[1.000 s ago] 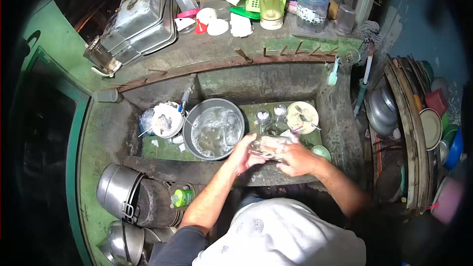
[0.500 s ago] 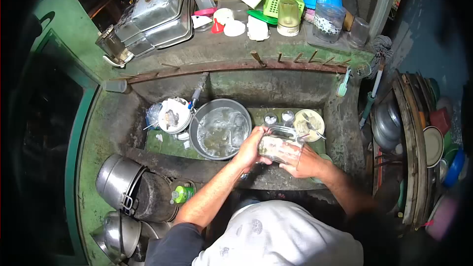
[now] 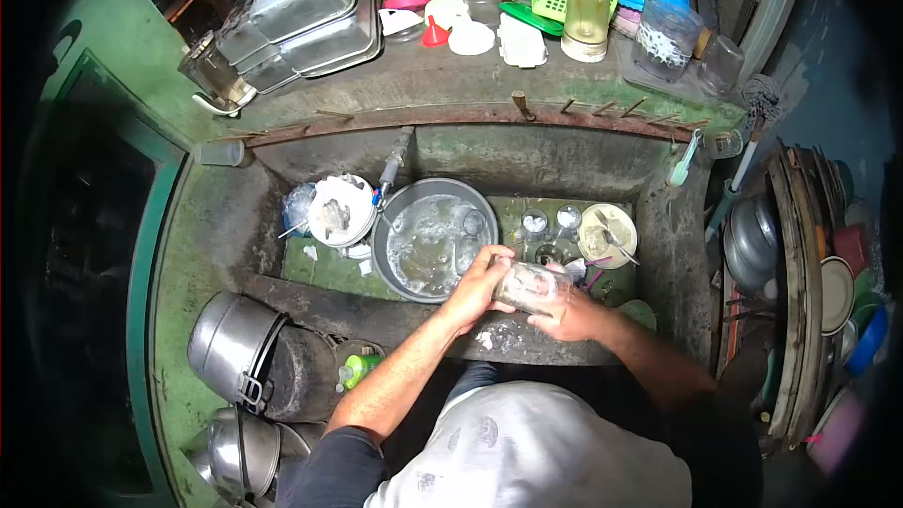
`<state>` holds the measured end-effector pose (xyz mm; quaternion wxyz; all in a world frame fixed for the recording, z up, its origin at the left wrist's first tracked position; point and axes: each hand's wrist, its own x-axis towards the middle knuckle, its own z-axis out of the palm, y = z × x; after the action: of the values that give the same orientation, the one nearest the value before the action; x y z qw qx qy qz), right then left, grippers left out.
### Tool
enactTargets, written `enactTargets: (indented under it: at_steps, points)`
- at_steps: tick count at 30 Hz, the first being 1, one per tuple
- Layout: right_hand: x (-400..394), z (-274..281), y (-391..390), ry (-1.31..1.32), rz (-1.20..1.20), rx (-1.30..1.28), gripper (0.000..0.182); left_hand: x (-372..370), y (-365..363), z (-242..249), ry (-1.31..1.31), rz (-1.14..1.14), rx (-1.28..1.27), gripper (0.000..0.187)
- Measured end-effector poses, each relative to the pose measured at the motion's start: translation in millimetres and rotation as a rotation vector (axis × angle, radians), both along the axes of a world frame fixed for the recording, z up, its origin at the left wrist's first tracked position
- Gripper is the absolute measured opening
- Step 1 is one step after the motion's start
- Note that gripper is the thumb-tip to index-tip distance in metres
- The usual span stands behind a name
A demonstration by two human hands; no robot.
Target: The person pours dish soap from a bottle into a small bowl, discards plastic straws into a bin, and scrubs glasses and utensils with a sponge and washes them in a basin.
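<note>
A clear, see-through container (image 3: 529, 288) with whitish patches is held between both my hands, tilted on its side over the sink's front edge. My left hand (image 3: 475, 290) grips its left end, thumb on top. At the other end my right hand (image 3: 576, 314) is wrapped round it, some fingers hidden by the container. Just left of the container stands a grey basin (image 3: 378, 259) of sudsy water with submerged dishes. Behind the hands are two small glasses (image 3: 534, 221) holding something white, and a cream plate (image 3: 590, 246) with cutlery on it.
A stack of white dishes (image 3: 331, 233) sits under the tap pipe (image 3: 395, 158). Large metal pots (image 3: 221, 343) and a green soap bottle (image 3: 357, 370) stand front left. Pegs (image 3: 523, 105) jut from the back ledge. A wooden rack (image 3: 795, 292) with dishes is at right.
The container has been turned in my hands and now lies more on its side. The view has shifted slightly, so the sink surroundings appear moved.
</note>
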<state>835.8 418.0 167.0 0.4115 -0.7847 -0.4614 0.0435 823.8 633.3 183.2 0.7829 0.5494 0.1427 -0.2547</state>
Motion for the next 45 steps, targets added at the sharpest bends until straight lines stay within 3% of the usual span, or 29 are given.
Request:
enactTargets:
  at_steps: [2, 4, 5, 6, 8, 10, 12, 13, 15, 16, 18, 19, 22, 24, 25, 26, 28, 29, 30, 32, 33, 35, 36, 38, 39, 40, 42, 43, 45]
  points:
    - [-3, -1, 14, 0.809, -0.149, 0.320, 0.050, 2, 5, -1, -0.316, -0.028, 0.144, 0.035]
    - [2, 2, 26, 1.035, -0.290, 0.414, 0.041, 5, 12, -13, -0.328, 0.043, 0.112, 0.042]
    - [3, -3, 38, 0.847, -0.360, 0.482, 0.033, 7, 17, -15, -0.135, 0.074, 0.027, 0.039]
    - [6, -4, 38, 0.854, -0.363, 0.482, 0.033, 11, 24, -15, 0.060, 0.104, -0.057, 0.039]
    - [23, 2, 34, -0.285, -0.181, -0.036, 0.037, 20, 42, -21, 0.325, 0.065, -0.244, 0.045]
    - [32, 5, 39, -0.189, 0.020, -0.197, 0.044, 19, 51, -27, 0.294, 0.022, -0.204, 0.044]
    - [35, -35, 45, 0.282, 0.126, 0.094, 0.049, 17, 46, -38, 0.140, 0.092, 0.001, 0.038]
    - [41, -32, 47, 0.620, 0.086, 0.145, 0.052, 14, 47, -42, -0.066, 0.077, 0.032, 0.036]
    - [52, -40, 55, 0.807, -0.155, 0.210, 0.032, 15, 51, -51, -0.334, 0.073, 0.065, 0.039]
    - [58, -45, 62, 0.820, -0.294, 0.218, 0.029, 19, 57, -48, -0.273, 0.061, 0.108, 0.040]
    - [61, -25, 90, 0.480, -0.601, 0.132, 0.035, 29, 82, -71, -0.131, -0.153, -0.098, 0.042]
    - [58, -27, 110, 0.478, -0.698, 0.258, 0.034, 30, 89, -80, -0.105, -0.239, -0.153, 0.049]
    - [69, -53, 143, 0.339, -0.766, 0.373, 0.032, 20, 87, -72, 0.064, -0.341, -0.040, 0.059]
    - [88, -65, 147, 0.631, -0.865, 0.573, 0.031, 5, 96, -109, 0.140, -0.169, -0.160, 0.071]
    - [99, -69, 153, 0.888, -0.911, 0.904, 0.024, -2, 96, -111, 0.210, -0.070, -0.223, 0.069]
    - [98, -72, 153, 0.892, -0.925, 0.901, 0.024, -7, 97, -114, 0.282, 0.031, -0.281, 0.067]
    - [95, -71, 151, 0.729, -0.857, 0.832, 0.017, -1, 100, -118, 0.366, 0.108, -0.378, 0.061]
    - [81, -79, 150, 0.501, -0.741, 0.455, 0.026, 6, 96, -111, 0.437, 0.199, -0.474, 0.056]
    - [60, -87, 158, 0.409, -0.658, 0.234, 0.030, 13, 84, -105, 0.233, 0.191, -0.242, 0.053]
    - [49, -81, 173, 0.030, -0.721, 0.126, 0.039, 10, 94, -163, 0.294, 0.226, -0.512, 0.057]
    - [58, -90, 178, 0.030, -0.721, 0.121, 0.039, 11, 97, -175, 0.317, 0.238, -0.603, 0.059]
    - [79, -115, 185, 0.510, -0.893, 0.336, 0.046, 20, 90, -109, 0.172, 0.182, -0.267, 0.057]
    - [82, -118, 183, 0.517, -0.897, 0.329, 0.046, 18, 96, -118, 0.181, 0.182, -0.269, 0.057]
    - [92, -105, 180, 1.564, -0.832, 0.843, 0.053, 27, 111, -128, 0.243, 0.013, -0.704, 0.055]
    - [80, -87, 185, 1.473, -0.964, 0.619, 0.056, 33, 117, -124, 0.292, 0.089, -0.635, 0.053]
    - [75, -89, 186, 1.474, -0.965, 0.610, 0.056, 40, 122, -118, 0.294, 0.094, -0.641, 0.053]
    - [66, -103, 187, 1.117, -0.829, 0.431, 0.060, 51, 134, -114, 0.242, 0.069, -0.213, 0.053]
    - [67, -113, 194, 0.771, -0.938, 0.177, 0.060, 58, 134, -124, 0.055, -0.002, -0.111, 0.052]
    - [63, -129, 188, 0.728, -0.851, 0.125, 0.061, 55, 134, -138, 0.027, 0.153, -0.031, 0.056]
